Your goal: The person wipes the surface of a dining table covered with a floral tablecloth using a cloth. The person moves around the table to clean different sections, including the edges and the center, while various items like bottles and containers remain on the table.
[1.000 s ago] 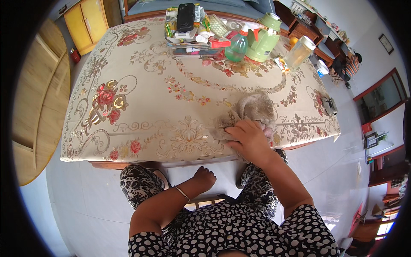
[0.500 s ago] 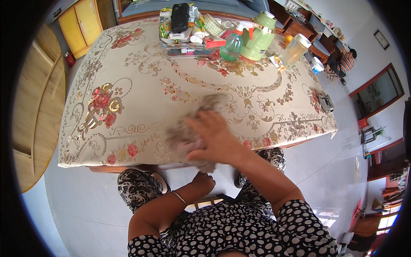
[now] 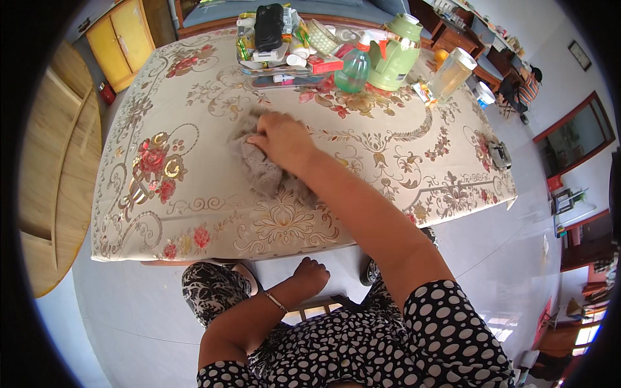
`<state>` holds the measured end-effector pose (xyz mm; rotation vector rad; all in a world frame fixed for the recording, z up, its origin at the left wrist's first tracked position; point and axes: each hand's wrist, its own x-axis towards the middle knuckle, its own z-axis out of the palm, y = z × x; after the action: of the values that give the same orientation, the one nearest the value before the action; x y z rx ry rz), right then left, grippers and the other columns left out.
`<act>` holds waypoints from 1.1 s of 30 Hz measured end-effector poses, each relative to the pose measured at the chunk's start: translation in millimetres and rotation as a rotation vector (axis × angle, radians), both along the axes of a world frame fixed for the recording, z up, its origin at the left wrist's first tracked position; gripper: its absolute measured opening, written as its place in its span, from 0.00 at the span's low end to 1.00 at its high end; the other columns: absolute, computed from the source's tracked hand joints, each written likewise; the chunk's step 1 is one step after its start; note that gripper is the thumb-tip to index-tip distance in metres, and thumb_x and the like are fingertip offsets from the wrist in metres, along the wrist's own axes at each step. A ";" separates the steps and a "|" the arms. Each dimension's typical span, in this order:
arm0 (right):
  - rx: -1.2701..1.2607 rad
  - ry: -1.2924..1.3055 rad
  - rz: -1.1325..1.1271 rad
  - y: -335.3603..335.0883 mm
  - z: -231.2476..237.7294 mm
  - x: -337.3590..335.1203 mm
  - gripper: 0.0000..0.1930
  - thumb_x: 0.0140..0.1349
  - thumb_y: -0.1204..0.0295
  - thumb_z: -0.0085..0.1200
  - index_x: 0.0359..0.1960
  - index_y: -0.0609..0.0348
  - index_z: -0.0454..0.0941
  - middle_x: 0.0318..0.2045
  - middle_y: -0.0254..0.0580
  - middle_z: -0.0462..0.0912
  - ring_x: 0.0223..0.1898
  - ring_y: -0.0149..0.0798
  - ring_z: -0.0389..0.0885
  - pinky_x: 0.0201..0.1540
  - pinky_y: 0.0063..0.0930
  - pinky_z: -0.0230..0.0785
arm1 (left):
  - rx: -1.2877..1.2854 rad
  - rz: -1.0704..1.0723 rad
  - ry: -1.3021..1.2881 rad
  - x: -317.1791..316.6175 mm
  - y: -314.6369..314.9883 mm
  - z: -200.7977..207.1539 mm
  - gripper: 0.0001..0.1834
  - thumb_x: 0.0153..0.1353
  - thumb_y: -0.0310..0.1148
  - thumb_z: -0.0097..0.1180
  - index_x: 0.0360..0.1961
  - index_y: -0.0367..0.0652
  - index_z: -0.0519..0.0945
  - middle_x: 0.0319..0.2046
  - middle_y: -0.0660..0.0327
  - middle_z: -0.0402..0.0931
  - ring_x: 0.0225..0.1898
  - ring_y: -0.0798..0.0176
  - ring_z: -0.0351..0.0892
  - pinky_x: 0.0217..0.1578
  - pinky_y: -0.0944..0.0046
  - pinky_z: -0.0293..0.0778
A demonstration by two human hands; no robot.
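Observation:
My right hand (image 3: 283,140) is closed on a crumpled grey cloth (image 3: 264,169) and presses it against the flowered tablecloth (image 3: 213,152), left of the table's middle. Part of the cloth trails toward my wrist, and its far edge is slightly blurred. My left hand (image 3: 310,277) is curled into a loose fist in front of my body, below the table's near edge. It touches nothing that I can see, and no object shows in its fingers. A bracelet (image 3: 276,302) circles that wrist.
Along the far side stand a loaded tray (image 3: 259,83), a green spray bottle (image 3: 353,70), a light green jug (image 3: 394,55) and a clear lidded container (image 3: 451,74). A small dark object (image 3: 499,155) sits at the right edge. A round wooden board (image 3: 61,174) leans at left.
My right hand has moved the cloth away from me and slightly left, from near the front edge toward the table's middle. My left hand has stayed in nearly the same place.

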<state>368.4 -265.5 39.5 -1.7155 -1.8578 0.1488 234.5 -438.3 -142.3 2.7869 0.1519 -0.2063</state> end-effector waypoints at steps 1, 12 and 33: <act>-0.018 -0.038 -0.078 -1.9 9.0 6.4 0.25 0.54 0.51 0.58 0.47 0.56 0.73 0.47 0.46 0.76 0.52 0.50 0.69 0.53 0.47 0.61 | -0.003 -0.007 0.005 0.6 -0.2 1.3 0.10 0.46 0.37 0.63 0.26 0.43 0.79 0.28 0.57 0.77 0.35 0.54 0.77 0.36 0.55 0.69; -0.013 -0.265 0.030 -25.7 -20.2 77.7 0.29 0.52 0.46 0.57 0.56 0.36 0.72 0.59 0.35 0.69 0.62 0.47 0.61 0.63 0.54 0.49 | 0.003 -0.039 0.057 11.2 3.4 -2.2 0.12 0.46 0.38 0.64 0.29 0.44 0.79 0.29 0.58 0.78 0.35 0.54 0.78 0.37 0.54 0.70; -0.186 -0.320 -1.022 -251.1 -35.6 397.1 0.29 0.57 0.45 0.51 0.58 0.42 0.69 0.56 0.48 0.73 0.59 0.51 0.67 0.58 0.41 0.63 | -0.024 -0.082 0.259 22.9 4.7 -1.2 0.14 0.49 0.42 0.63 0.32 0.43 0.79 0.32 0.57 0.78 0.38 0.53 0.78 0.39 0.53 0.70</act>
<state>765.5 -516.5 3.9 -2.7126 -0.9505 -0.3922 257.4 -433.6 -143.5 2.7348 0.0967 -0.5861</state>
